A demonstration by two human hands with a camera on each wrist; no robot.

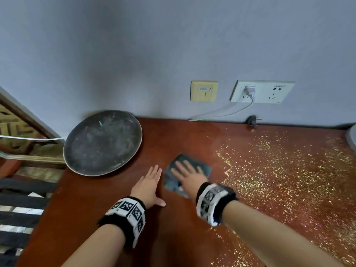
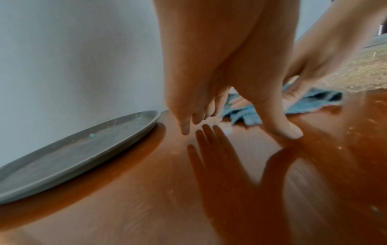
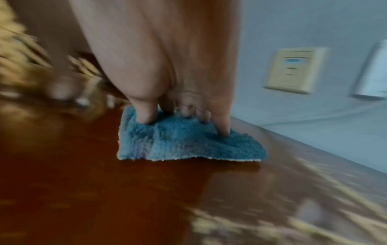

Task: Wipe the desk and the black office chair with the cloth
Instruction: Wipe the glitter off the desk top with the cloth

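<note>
A blue fluffy cloth lies flat on the glossy red-brown desk. My right hand presses on it with straight, spread fingers. Just left of the cloth my left hand rests flat on the bare desk, fingers together, thumb out. Gold glitter covers the right half of the desk, with a sharp edge close to the cloth's right side. The black office chair is not in view.
A round dark tray sits at the desk's back left, against the grey wall. A beige wall plate and a white socket with a plugged cable are above the desk. A black plug lies at the back edge.
</note>
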